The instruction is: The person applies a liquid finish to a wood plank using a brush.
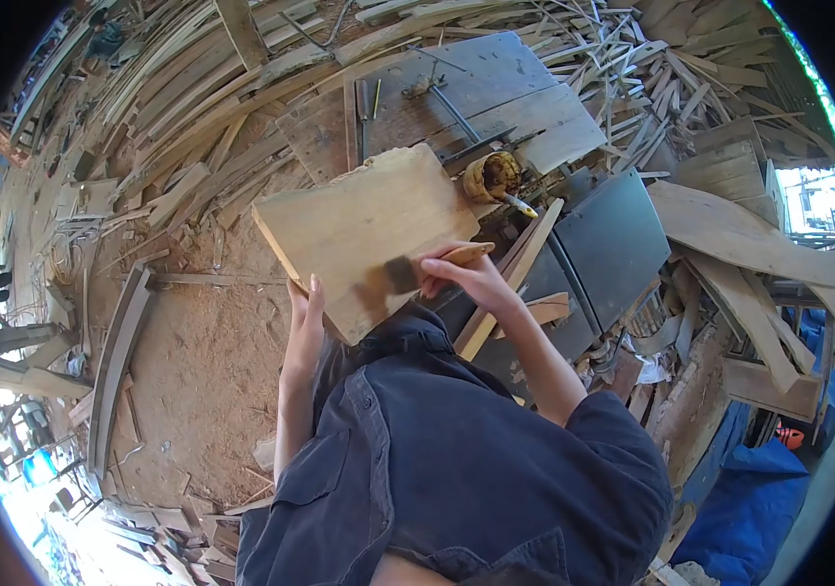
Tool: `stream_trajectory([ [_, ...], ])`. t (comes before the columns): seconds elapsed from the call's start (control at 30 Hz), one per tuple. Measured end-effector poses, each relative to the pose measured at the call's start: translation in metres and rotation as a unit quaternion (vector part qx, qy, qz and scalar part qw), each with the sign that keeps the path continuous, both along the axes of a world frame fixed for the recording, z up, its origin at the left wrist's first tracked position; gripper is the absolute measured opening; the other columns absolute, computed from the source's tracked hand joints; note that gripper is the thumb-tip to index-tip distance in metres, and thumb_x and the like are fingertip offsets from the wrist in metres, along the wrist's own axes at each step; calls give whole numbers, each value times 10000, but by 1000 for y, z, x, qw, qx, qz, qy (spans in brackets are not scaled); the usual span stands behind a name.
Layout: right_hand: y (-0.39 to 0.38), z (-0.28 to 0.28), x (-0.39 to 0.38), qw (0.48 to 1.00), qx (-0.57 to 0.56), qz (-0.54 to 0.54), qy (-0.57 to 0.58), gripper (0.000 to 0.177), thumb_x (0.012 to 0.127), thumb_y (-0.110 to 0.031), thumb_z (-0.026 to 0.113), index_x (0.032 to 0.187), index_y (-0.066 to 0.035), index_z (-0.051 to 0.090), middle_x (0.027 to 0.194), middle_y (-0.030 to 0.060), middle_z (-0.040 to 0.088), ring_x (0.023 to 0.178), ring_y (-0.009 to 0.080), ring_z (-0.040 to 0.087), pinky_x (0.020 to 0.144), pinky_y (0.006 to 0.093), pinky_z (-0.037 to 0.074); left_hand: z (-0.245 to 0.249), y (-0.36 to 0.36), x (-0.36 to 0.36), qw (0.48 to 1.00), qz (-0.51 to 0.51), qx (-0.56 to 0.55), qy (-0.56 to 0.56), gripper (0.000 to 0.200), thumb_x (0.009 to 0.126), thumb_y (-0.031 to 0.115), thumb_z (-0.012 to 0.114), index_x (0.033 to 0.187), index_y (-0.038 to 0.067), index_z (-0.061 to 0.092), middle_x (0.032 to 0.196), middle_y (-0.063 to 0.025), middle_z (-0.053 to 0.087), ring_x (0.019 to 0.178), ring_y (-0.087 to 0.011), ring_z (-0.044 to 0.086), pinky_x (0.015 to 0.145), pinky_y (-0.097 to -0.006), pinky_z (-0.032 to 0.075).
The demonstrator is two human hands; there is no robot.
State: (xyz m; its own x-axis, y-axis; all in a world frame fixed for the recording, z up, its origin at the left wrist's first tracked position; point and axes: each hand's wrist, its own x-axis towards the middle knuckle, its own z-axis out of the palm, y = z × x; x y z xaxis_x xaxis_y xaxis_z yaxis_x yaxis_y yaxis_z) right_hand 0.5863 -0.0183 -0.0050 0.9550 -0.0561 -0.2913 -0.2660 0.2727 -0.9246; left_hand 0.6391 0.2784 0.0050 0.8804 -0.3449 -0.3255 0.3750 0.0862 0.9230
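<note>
A pale wooden board (354, 220) with one rough, bark-like edge is held up in front of my body. My left hand (306, 317) grips its lower left edge, thumb on the near face. In my right hand (468, 277) is a paintbrush (401, 274), its wooden handle pinched between the fingers. The dark bristles touch the board's lower part, where a brown wet-looking patch shows around them. Just beyond the board's right end stands a stained tub (493, 178), brown inside, with a white, yellow-tipped handle sticking out over its rim.
A worn bench top (535, 117) behind the board carries a metal clamp bar (454, 112) and a chisel-like tool (363, 101). Grey metal plates (613, 225) lie to the right beside a long wooden strip (515, 278). Offcut heaps surround the sawdust-covered ground (208, 371).
</note>
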Motion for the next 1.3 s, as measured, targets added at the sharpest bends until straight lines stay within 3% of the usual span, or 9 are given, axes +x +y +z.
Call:
stream_trajectory([
  [0.17, -59, -69, 4, 996, -2, -70, 53, 212, 981, -142, 728, 1101, 33, 714, 879, 110, 744, 713, 189, 737, 630, 300, 608, -1, 4, -3, 999, 12, -3, 36, 687, 1131, 472, 423, 1627, 60, 186, 1630, -166, 327, 1532, -277, 301, 1226, -441, 287],
  [0.37, -107, -144, 7, 899, -402, -173, 4, 133, 983, -141, 732, 991, -12, 760, 739, 47, 741, 606, 86, 680, 558, 233, 522, -3, 9, -1, 998, -13, -57, 36, 708, 1144, 427, 399, 1642, 0, 132, 1662, -176, 261, 1553, -250, 226, 1268, -402, 198],
  [0.47, -47, -86, 15, 850, -511, -100, -79, 128, 967, -131, 725, 969, -8, 760, 742, 87, 749, 636, 118, 709, 609, 283, 542, 5, 11, -3, 991, -19, -116, 64, 695, 1143, 456, 386, 1657, 60, 138, 1664, -163, 261, 1548, -257, 249, 1257, -430, 242],
  [0.63, 63, 49, -4, 987, -148, 20, -54, 127, 1005, -104, 705, 1013, 19, 737, 824, 71, 743, 682, 141, 720, 597, 281, 566, -6, 13, -1, 983, -26, -144, 107, 756, 1122, 577, 321, 1661, 77, 143, 1664, -151, 272, 1537, -265, 294, 1241, -440, 287],
  [0.8, 68, 53, -1, 989, 131, 60, 36, 175, 1001, -105, 698, 1097, 42, 695, 845, 109, 731, 694, 185, 731, 599, 315, 597, 4, 12, -1, 972, -42, -159, 164, 837, 1099, 643, 281, 1663, 38, 148, 1681, -148, 287, 1533, -271, 321, 1242, -440, 284],
  [0.97, -30, -51, 1, 989, -65, -126, 44, 163, 996, -111, 698, 1089, 23, 702, 871, 105, 730, 701, 175, 731, 604, 317, 603, 2, 10, -4, 989, -14, -98, 106, 850, 1095, 656, 260, 1666, 35, 155, 1689, -143, 294, 1528, -274, 340, 1239, -432, 288],
  [1.13, -79, -133, -1, 899, -416, -134, -24, 109, 1000, -119, 710, 1019, -17, 742, 792, 61, 732, 677, 139, 728, 579, 281, 554, -5, 13, 0, 985, -71, -125, 95, 795, 1122, 600, 239, 1666, 56, 42, 1700, -135, 199, 1562, -272, 258, 1243, -454, 296],
  [1.17, -70, -136, 3, 817, -552, -128, -110, 98, 966, -85, 719, 1021, -10, 748, 747, 105, 709, 683, 144, 716, 619, 318, 536, -4, 12, 0, 985, -69, -127, 92, 795, 1122, 600, 239, 1666, 56, 42, 1700, -135, 199, 1562, -272, 258, 1243, -454, 296],
  [1.3, 24, -15, 19, 916, -395, -39, -49, 108, 989, -104, 715, 1004, -2, 749, 783, 80, 716, 688, 129, 707, 618, 295, 544, 7, 11, -1, 990, -61, -97, 83, 767, 1131, 576, 236, 1660, 51, 53, 1681, -135, 240, 1559, -258, 259, 1244, -448, 299],
])
